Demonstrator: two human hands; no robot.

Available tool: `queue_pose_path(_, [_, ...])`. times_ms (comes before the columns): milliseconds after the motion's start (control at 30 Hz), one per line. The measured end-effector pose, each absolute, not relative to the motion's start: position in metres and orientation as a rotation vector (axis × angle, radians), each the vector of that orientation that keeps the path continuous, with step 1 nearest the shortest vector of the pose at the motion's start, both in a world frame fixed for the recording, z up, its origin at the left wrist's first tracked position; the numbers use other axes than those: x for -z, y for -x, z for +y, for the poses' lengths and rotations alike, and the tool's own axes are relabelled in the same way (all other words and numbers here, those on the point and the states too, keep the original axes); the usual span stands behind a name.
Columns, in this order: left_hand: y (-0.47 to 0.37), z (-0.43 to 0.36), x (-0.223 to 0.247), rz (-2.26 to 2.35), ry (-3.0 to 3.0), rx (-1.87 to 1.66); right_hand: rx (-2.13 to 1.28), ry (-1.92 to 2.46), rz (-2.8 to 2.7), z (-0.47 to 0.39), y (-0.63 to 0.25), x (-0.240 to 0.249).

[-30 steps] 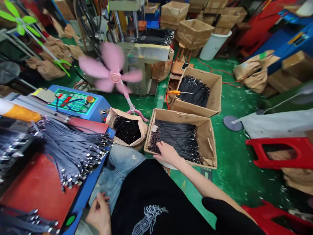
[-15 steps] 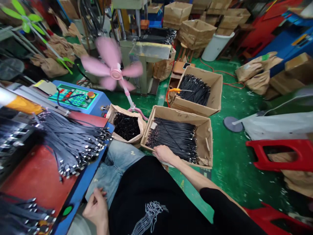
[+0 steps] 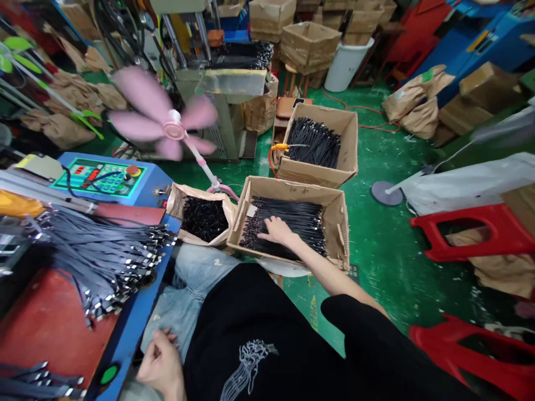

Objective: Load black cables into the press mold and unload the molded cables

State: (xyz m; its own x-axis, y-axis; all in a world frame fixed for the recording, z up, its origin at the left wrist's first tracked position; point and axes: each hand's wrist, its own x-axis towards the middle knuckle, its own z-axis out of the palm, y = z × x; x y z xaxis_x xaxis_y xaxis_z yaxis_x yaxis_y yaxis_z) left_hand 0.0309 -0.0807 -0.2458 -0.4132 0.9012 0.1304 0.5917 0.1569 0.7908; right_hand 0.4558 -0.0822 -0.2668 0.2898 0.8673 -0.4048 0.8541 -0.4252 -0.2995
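My right hand [image 3: 278,229] reaches over a cardboard box [image 3: 340,223] packed with rows of black cables [image 3: 292,210]. Its fingers are apart, resting on or just above the cables; nothing is held in them. Low at the left, my left hand [image 3: 161,362] lies by my thigh, its fingers loosely curled with nothing visible inside. Beside the box stands a paper bag [image 3: 228,214] of small black pieces. On the red-topped workbench [image 3: 54,312], a fanned pile of dark cables [image 3: 121,250] with metal ends spreads near the edge.
Behind the near box is a second cardboard box [image 3: 349,133] of black cables. A pink fan [image 3: 173,130] stands behind the paper bag, blades blurred. A blue control panel [image 3: 104,178] sits at the left. Red stools [image 3: 480,223] and a round lamp-like base [image 3: 387,193] are at the right.
My right hand has moved from the near rim of the box inward over the cables, and its fingers have spread. The view has shifted slightly right. My left hand keeps its curled pose.
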Motion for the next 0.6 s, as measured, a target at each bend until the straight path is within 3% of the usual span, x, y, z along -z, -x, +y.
queue_pose_path(200, [-0.031,-0.083,0.247,2.085,-1.441,-1.133,-0.911,2.65,-1.902,-0.123,-0.462,0.309])
queue_pose_path(600, [-0.032,-0.081,0.245,2.166,-1.445,-0.985,-0.76,2.677,-1.969,-0.134,-0.452,0.346])
